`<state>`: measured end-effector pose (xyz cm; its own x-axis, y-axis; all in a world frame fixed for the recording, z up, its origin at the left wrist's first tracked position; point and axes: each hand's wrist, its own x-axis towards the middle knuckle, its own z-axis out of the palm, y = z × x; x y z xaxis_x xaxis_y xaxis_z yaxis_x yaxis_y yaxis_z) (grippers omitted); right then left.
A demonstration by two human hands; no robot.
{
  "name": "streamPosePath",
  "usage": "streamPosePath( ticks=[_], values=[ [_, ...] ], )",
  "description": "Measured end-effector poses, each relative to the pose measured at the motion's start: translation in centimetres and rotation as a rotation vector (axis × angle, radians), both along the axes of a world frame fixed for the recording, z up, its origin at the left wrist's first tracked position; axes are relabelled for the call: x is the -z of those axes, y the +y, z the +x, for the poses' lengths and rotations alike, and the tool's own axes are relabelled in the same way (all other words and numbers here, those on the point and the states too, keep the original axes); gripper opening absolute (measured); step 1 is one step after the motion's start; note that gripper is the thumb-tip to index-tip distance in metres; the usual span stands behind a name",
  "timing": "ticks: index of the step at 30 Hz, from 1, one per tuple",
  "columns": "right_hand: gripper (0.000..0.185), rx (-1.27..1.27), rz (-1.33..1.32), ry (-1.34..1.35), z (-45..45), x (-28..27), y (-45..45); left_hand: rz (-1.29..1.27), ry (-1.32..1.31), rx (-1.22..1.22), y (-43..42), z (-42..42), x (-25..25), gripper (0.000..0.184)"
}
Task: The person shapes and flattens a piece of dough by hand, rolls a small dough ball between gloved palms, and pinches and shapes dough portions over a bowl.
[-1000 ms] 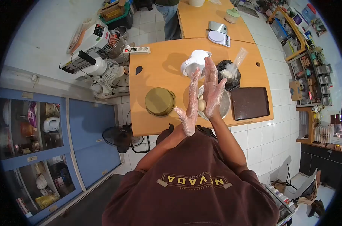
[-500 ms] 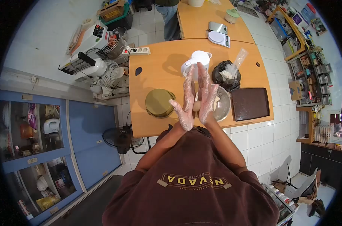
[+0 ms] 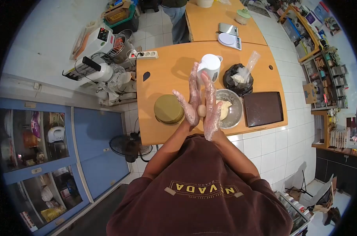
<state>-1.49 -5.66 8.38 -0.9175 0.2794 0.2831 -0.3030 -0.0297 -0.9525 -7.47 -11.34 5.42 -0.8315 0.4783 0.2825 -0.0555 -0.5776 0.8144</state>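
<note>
A small round dough ball is pressed between my two palms above the near part of the table. My left hand bears on its left side, fingers stretched forward and thumb spread out. On the other side, my right hand has its palm against the ball, fingers straight. White flour or dough coats both hands. Just right of them stands a metal bowl holding a pale lump of dough, partly hidden by my right hand. A white pitcher stands beyond my fingertips.
Left of my hands sits an olive-coloured round container. A dark baking tray and a black plastic bag are at the right. Farther back are a power strip and kitchen scales. Another person's leg shows behind the table.
My hands have shifted against each other, the right one drawn back towards me and the left one slightly forward. The dough ball has moved a little left, and more dough in the bowl shows.
</note>
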Motion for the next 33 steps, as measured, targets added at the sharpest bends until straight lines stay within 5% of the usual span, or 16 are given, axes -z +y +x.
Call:
streamPosePath(
  ticks=[7,13,20,27,33],
  values=[
    [0.099,0.130,-0.059,-0.026,-1.4,1.3,2.1,0.096,-0.065,0.086,0.4,2.9,-0.2,0.116],
    [0.085,0.083,0.230,0.005,-0.3,2.7,1.7,0.077,-0.013,0.002,-0.3,0.7,-1.9,0.116],
    [0.094,0.058,0.012,0.077,-0.3,1.3,0.9,-0.179,-0.023,0.042,0.0,1.0,0.2,0.120],
    [0.093,0.199,0.157,0.127,-1.5,-1.1,1.2,0.184,-0.138,0.108,0.3,3.3,-1.4,0.115],
    [0.093,0.028,0.178,0.050,0.0,1.8,-0.2,0.060,-0.020,-0.054,-1.2,-0.6,-1.7,0.114]
  ],
)
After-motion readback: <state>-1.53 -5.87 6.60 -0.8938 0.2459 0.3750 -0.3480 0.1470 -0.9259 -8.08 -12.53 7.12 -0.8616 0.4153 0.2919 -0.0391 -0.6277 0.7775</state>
